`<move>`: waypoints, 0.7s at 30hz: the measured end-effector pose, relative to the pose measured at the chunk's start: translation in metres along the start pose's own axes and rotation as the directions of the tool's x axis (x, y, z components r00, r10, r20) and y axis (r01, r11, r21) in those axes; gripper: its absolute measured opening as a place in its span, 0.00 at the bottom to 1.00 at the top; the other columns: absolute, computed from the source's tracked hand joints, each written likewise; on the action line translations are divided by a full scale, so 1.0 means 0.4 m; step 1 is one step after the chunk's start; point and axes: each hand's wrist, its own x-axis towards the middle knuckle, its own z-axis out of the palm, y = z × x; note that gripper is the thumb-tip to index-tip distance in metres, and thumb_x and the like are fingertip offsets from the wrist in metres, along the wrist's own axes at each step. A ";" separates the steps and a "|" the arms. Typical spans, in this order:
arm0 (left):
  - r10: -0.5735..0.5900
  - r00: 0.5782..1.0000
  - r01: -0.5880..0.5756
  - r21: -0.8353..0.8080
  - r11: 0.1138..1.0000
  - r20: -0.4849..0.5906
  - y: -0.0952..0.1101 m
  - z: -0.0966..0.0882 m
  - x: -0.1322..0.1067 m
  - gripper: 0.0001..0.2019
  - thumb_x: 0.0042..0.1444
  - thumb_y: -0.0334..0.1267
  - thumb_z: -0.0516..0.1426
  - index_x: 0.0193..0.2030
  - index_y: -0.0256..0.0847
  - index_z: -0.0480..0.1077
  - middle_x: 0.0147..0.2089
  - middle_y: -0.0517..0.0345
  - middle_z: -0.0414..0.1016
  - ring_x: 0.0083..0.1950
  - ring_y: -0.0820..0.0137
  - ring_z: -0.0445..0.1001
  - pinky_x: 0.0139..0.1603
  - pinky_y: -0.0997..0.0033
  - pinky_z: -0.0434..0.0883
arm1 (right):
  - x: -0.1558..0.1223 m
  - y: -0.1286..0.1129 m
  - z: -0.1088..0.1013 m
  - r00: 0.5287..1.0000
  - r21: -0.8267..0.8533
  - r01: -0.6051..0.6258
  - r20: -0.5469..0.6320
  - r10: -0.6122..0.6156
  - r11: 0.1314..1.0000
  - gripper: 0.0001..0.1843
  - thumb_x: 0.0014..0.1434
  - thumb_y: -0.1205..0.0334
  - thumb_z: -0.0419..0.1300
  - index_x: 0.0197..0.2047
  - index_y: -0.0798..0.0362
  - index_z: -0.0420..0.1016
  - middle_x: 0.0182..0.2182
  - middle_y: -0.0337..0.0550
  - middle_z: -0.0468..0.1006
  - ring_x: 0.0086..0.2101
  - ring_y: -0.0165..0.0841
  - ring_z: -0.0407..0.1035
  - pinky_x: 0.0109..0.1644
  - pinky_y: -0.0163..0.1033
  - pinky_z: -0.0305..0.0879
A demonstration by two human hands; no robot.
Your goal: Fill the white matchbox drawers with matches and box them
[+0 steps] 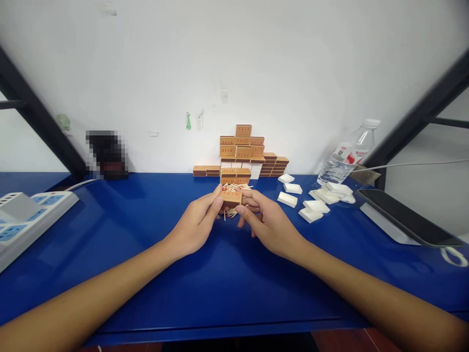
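Note:
Between both hands I hold one orange-brown matchbox (231, 197) above the blue table. My left hand (201, 217) grips its left end with thumb and fingers. At the right end, the thumb and fingers of my right hand (266, 217) close on it. Just behind the box lies a pile of loose matches (238, 187), partly hidden by the box and my fingers. Farther back, many matchboxes are stacked against the wall, with a single box (244, 130) on top. Several white matchbox trays (287, 199) lie scattered to the right of my right hand.
A water bottle (348, 155) leans against the wall at the back right. Near it is a black phone (408, 216) on a white object. On the left are a white power strip (40, 215) and a dark blurred item (108, 155). The blue table (220, 293) ends at a front edge.

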 end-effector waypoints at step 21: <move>-0.178 0.905 0.144 -0.116 0.983 -0.387 -0.080 -0.120 0.090 0.28 0.57 0.52 0.68 0.58 0.35 0.78 0.52 0.43 0.84 0.45 0.63 0.81 0.45 0.64 0.77 | 0.024 0.014 -0.032 0.990 -0.225 0.001 -0.135 -0.032 0.974 0.22 0.68 0.53 0.62 0.62 0.53 0.75 0.40 0.46 0.86 0.33 0.35 0.78 0.37 0.41 0.72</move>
